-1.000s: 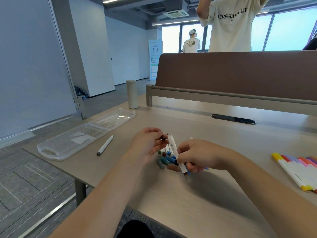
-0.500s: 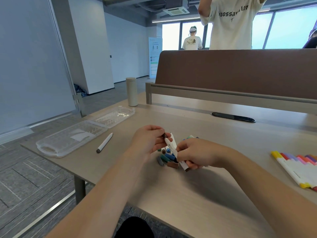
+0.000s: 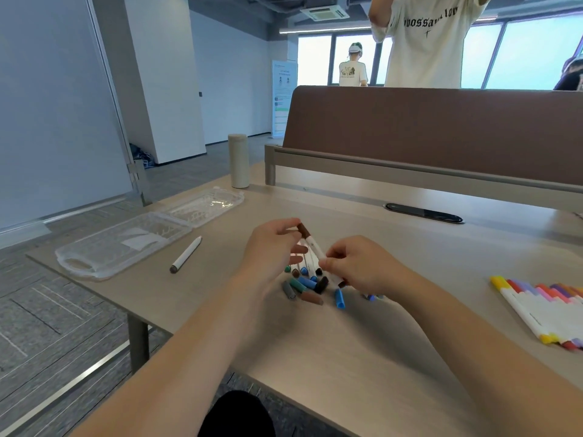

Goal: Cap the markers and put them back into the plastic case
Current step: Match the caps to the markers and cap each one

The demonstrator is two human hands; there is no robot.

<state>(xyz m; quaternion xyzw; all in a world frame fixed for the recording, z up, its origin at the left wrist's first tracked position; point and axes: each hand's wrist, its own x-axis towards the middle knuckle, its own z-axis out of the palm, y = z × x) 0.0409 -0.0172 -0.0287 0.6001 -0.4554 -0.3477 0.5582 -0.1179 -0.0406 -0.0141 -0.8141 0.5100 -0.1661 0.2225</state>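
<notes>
My right hand (image 3: pixel 362 266) pinches a white marker (image 3: pixel 315 247) that points up and away, a brown cap (image 3: pixel 303 230) on its top end. The fingertips of my left hand (image 3: pixel 271 250) hold that brown cap. Beneath my hands lies a small heap of loose caps and uncapped markers (image 3: pixel 307 283), with a blue cap (image 3: pixel 339 298) just to its right. One capped white marker (image 3: pixel 186 254) lies alone to the left. The clear plastic case (image 3: pixel 104 257) lies open at the table's left end. A row of capped coloured markers (image 3: pixel 545 307) lies at the right.
A beige cylindrical bottle (image 3: pixel 238 160) stands at the back left of the table. A brown divider panel (image 3: pixel 441 130) closes the far side, with a black cable slot (image 3: pixel 424 212) in front of it. People stand beyond the divider. The table's left edge drops to carpet.
The marker between my hands has tilted more upright and now shows a brown cap on its upper end under my left fingertips. A blue cap now lies on the table by my right hand.
</notes>
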